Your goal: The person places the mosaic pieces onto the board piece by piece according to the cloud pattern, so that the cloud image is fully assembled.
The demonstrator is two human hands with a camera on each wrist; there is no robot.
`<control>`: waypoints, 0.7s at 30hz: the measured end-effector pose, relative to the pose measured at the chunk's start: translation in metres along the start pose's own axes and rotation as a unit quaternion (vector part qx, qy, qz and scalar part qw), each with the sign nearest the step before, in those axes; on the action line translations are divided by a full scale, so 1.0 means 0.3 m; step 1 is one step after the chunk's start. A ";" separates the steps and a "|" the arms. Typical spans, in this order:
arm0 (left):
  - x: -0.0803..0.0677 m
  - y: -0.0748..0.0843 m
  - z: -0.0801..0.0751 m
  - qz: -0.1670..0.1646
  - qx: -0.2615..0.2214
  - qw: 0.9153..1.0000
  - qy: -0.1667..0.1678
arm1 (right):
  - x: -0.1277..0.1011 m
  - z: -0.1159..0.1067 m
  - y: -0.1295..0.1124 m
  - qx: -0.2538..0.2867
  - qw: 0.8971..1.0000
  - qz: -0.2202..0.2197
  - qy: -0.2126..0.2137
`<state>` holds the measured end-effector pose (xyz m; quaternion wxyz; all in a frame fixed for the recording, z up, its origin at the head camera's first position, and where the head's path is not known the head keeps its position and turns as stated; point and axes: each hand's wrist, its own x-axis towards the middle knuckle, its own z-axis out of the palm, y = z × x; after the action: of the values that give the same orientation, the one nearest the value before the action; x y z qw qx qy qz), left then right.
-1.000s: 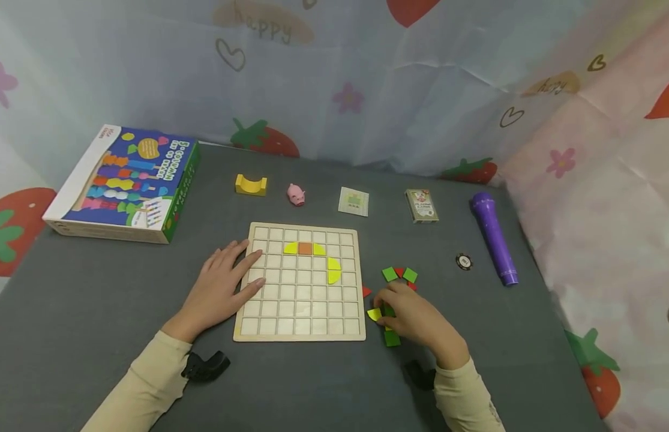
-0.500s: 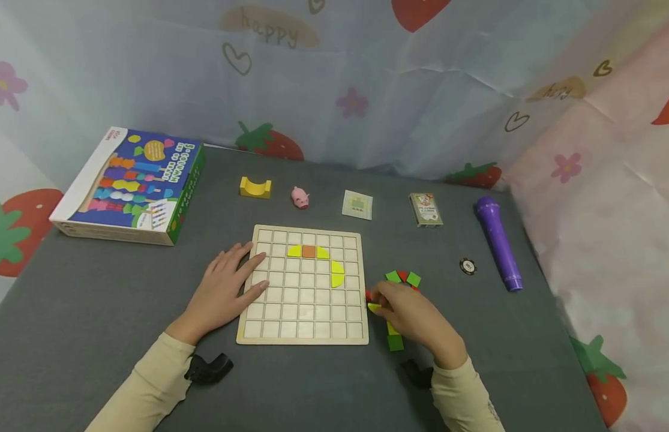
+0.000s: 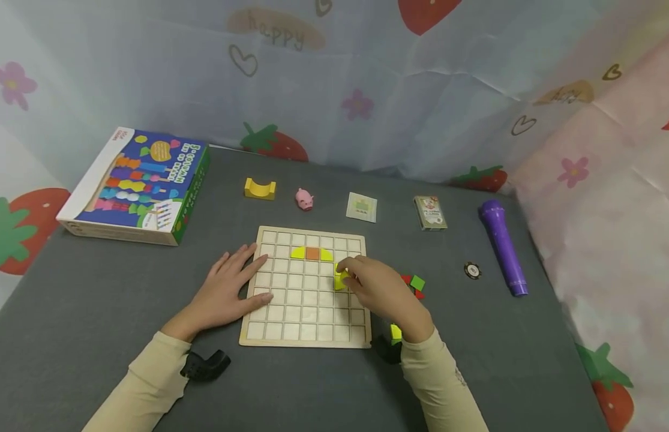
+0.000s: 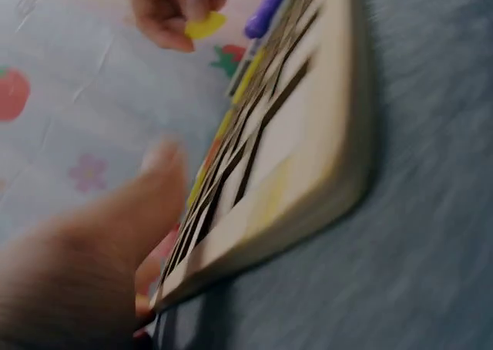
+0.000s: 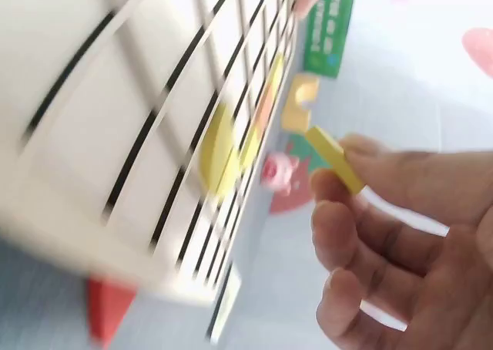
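Observation:
A wooden grid board [image 3: 293, 315] lies on the dark table, its cells mostly bare. My left hand [image 3: 223, 291] rests on its left edge with the fingers spread. Over the board's right side, my right hand [image 3: 383, 291] pinches a yellow curved-edged tile [image 5: 336, 159] between thumb and forefinger, held up off the board in the right wrist view. An orange square tile [image 3: 312, 254] sits in the grid between two yellow quarter-round tiles. More yellow tiles [image 5: 219, 149] lie in the grid close by, partly hidden by my right fingertips in the head view.
Loose tiles, including a green square [image 3: 417, 283] and a yellow one [image 3: 396, 332], lie right of the board. Behind stand a toy box [image 3: 140, 186], yellow block [image 3: 260, 190], pink pig [image 3: 304, 199], paper card [image 3: 361, 207] and card pack [image 3: 430, 213]. A purple microphone [image 3: 504, 247] and chip [image 3: 472, 270] lie right.
My right hand has picked up a yellow tile from the loose ones and moved left and up over the board. My left hand stays on the board's edge.

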<state>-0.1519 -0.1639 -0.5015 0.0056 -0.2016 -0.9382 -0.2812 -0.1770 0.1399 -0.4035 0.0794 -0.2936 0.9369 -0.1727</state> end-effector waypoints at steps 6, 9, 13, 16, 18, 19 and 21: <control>-0.007 -0.005 -0.018 0.031 -0.009 0.999 -0.026 | 0.075 0.020 -0.059 0.022 1.000 -0.011 -0.019; -0.010 -0.005 -0.014 0.041 0.025 0.999 -0.026 | 0.116 0.035 -0.080 0.030 0.999 -0.021 -0.017; -0.015 -0.001 -0.007 0.038 0.066 0.997 -0.015 | 0.175 0.055 -0.104 0.031 0.999 -0.020 -0.021; -0.015 0.003 0.000 0.033 0.081 0.996 -0.001 | 0.216 0.073 -0.118 0.029 0.999 -0.014 -0.031; -0.014 0.005 0.007 0.032 0.092 0.995 0.011 | 0.240 0.086 -0.124 0.023 0.999 -0.012 -0.037; -0.013 0.007 0.010 0.032 0.096 0.995 0.015 | 0.250 0.093 -0.126 0.019 0.999 -0.012 -0.039; -0.011 0.009 0.017 0.032 0.102 0.994 0.021 | 0.265 0.105 -0.129 0.006 0.999 -0.009 -0.041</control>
<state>-0.1471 -0.1604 -0.5047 0.0547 -0.2238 -0.9549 -0.1874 -0.2137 0.0555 -0.4222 0.1177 -0.3084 0.9290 -0.1673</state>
